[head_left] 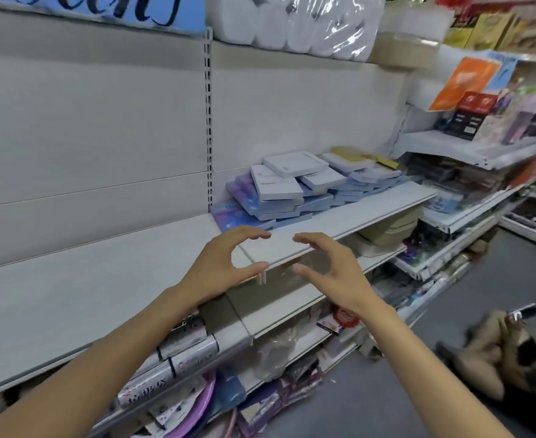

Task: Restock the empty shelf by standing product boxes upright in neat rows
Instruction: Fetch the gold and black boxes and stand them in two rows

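The product boxes (295,188) lay flat in a loose, overlapping heap toward one o'clock on the shelf (102,279), pushed back against the rear panel; pale blue and white ones made up most of it, with a couple of yellowish ones at the far end. None stood upright, and no row had been started, so the restocking looked barely begun: the whole heap was left to be stood up and lined up, and the long stretch of shelf running out toward nine o'clock carried nothing.

Both hands hovered just in front of the shelf's front edge, short of the heap and holding nothing. The left hand (225,263) had its fingers (254,234) curved and spread from the thumb as if sized for a box; the right hand (329,267) mirrored it, fingers arched and apart, tips facing the left hand's.

Printing on the boxes was too small and blurred to read. At eleven o'clock a blue sign (127,9) bore dark cursive lettering, cut off and illegible. Wrapped packs (171,368) below, toward six o'clock, showed Chinese characters I could not make out.
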Motion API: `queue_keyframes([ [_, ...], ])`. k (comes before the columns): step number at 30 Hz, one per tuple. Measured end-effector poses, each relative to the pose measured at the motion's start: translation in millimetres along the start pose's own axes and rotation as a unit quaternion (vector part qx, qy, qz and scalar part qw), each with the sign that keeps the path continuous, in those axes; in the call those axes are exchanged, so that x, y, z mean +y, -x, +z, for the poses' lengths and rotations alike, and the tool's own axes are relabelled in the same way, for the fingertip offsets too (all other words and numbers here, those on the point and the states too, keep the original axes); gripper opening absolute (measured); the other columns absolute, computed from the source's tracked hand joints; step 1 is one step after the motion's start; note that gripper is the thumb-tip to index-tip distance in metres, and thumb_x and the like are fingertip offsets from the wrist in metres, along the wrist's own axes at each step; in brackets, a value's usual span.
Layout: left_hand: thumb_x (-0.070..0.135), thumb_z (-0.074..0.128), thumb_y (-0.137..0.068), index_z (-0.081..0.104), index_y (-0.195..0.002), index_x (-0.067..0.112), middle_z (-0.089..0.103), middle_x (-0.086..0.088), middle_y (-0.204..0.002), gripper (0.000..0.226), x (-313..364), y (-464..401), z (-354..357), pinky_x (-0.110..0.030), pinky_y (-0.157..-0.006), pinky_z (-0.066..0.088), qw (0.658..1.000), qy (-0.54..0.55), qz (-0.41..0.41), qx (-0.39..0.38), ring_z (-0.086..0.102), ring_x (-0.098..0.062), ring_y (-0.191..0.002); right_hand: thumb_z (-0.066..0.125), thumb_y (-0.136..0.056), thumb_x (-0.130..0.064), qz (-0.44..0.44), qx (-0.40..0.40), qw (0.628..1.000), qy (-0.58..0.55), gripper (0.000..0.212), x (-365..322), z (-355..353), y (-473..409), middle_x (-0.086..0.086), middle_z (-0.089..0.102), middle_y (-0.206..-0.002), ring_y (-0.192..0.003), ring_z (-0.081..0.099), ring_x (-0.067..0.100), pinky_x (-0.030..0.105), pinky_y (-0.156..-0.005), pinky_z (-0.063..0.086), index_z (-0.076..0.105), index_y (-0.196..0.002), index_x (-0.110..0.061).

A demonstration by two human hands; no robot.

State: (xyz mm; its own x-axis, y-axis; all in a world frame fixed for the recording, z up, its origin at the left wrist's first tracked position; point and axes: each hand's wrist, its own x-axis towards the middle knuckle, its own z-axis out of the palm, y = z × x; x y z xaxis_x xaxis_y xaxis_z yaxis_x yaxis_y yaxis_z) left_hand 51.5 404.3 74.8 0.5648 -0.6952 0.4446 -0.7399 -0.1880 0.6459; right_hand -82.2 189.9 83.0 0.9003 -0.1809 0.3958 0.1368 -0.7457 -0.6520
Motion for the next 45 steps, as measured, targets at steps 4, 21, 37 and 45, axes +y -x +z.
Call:
queue_keyframes([
  [4,0.042,0.077,-0.085,0.062,-0.128,0.038,0.060,0.024,-0.130,0.045,-11,-69,39,-0.028,-0.108,0.043,1.000,0.005,0.018,-0.012,0.054,0.002,-0.124,0.073,-0.089,-0.040,0.014,0.009,1.000,0.021,0.047,52,-36,-29,-0.020,0.059,-0.132,-0.128,0.052,0.004,0.037,-0.108,0.044,0.057,-0.133,-0.031],
  [21,0.040,0.063,-0.096,0.056,-0.136,0.033,0.056,0.010,-0.140,0.041,17,-352,196,-0.030,-0.103,0.043,0.984,-0.158,0.077,-0.003,0.051,-0.012,-0.125,0.063,-0.096,-0.039,0.087,0.078,0.992,0.042,0.038,290,-195,-128,-0.017,0.060,-0.131,-0.120,0.052,0.000,0.022,-0.101,0.040,0.059,-0.131,-0.027],
  [37,0.062,0.032,-0.100,0.037,-0.149,0.007,0.041,-0.022,-0.146,0.073,-29,-571,284,-0.047,-0.110,0.035,0.880,-0.410,-0.228,-0.076,0.029,-0.039,-0.136,0.060,-0.097,-0.044,0.319,0.069,0.915,-0.236,0.031,486,-321,-308,0.014,0.065,-0.085,-0.077,0.064,0.026,0.043,-0.079,0.059,0.063,-0.104,-0.013],
  [45,0.084,0.067,-0.064,0.053,-0.131,0.019,0.055,-0.010,-0.127,0.094,-15,-572,269,-0.044,-0.098,0.049,0.896,-0.254,-0.359,-0.059,0.052,-0.029,-0.113,0.072,-0.090,-0.009,0.298,0.074,0.878,-0.367,0.010,503,-314,-330,0.014,0.066,-0.078,-0.054,0.061,0.015,0.025,-0.054,0.054,0.064,-0.094,-0.003],
])
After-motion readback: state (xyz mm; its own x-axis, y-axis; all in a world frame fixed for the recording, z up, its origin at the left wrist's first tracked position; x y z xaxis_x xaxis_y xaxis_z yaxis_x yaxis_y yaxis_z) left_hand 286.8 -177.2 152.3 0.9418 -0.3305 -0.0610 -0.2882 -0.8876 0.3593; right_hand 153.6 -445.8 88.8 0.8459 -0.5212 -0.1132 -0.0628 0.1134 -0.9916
